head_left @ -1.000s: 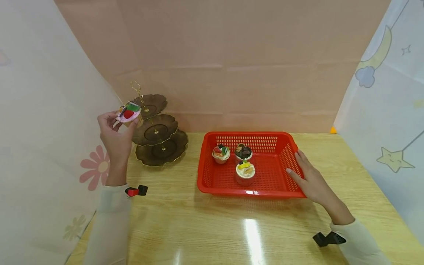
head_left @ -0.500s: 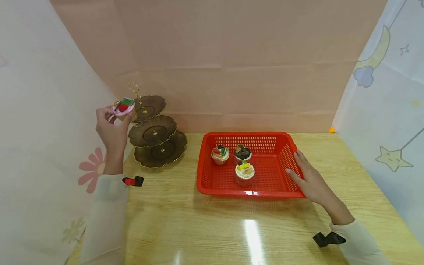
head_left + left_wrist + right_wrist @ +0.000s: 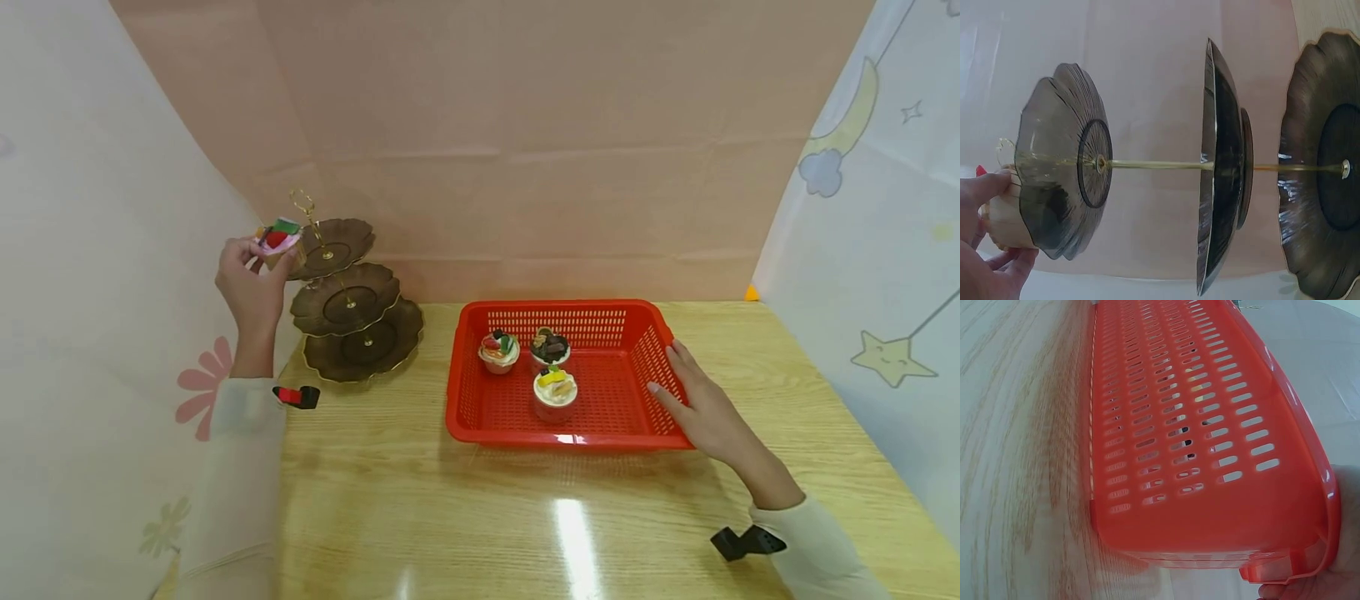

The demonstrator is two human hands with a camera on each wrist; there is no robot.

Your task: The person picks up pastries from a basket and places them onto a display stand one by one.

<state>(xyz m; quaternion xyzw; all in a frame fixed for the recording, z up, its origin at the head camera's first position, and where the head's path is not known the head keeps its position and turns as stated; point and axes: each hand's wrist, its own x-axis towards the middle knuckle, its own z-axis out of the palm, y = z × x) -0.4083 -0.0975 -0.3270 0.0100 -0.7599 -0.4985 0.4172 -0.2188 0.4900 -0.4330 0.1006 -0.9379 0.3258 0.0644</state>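
Observation:
A toy cupcake (image 3: pixel 277 241) with pink icing and red and green toppings is pinched between the thumb and fingers of my left hand (image 3: pixel 251 292). It overlaps the left edge of the top plate of a brown three-tier stand (image 3: pixel 327 308). The left wrist view shows the cupcake's pale cup (image 3: pixel 1007 222) right at the top plate's rim (image 3: pixel 1054 162). My right hand (image 3: pixel 708 415) holds the right end of a red plastic basket (image 3: pixel 487 434), thumb over the inside. Seen from the right wrist, a fingertip reaches below the basket's handle (image 3: pixel 1285 565).
Inside the basket sit a cupcake with red and green toppings (image 3: pixel 499 354), a dark-topped one (image 3: pixel 551 343) and a yellow-topped one (image 3: pixel 556 390). A gold ring handle (image 3: pixel 303 202) rises above the stand. Patterned cloth walls (image 3: pixel 97 292) flank the wooden table (image 3: pixel 420 500).
My left hand has moved slightly left and away with the cupcake, to the top plate's left edge. The right hand and basket have stayed in place.

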